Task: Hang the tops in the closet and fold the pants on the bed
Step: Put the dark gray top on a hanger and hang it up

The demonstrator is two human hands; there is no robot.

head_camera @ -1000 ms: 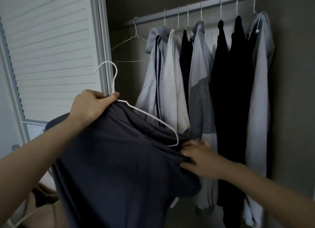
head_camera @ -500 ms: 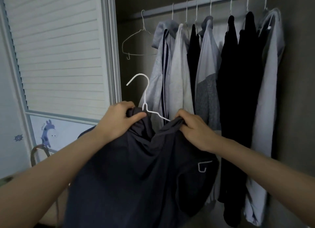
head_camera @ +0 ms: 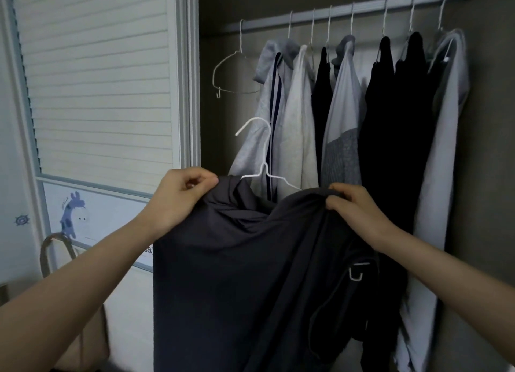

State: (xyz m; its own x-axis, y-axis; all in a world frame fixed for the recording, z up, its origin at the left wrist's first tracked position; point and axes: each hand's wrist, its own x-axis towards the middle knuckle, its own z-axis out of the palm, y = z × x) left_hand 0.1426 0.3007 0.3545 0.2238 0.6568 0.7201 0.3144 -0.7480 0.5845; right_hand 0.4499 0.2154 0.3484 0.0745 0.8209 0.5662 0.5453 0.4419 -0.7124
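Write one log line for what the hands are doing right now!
left hand: grips dark top | right hand: grips dark top | white hanger: inside top, not on rod

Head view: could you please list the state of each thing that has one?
Dark top: on the white hanger, not yet hung.
White hanger: inside the top, hook free.
Left hand: pinches the top.
Right hand: grips the top.
Empty hanger: on the rod.

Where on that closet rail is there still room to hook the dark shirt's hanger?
The rail has bare stretches on both sides of the empty wire hanger: left toward the door frame, and right up to the grey striped top. From there rightward the hangers crowd together to the wall.
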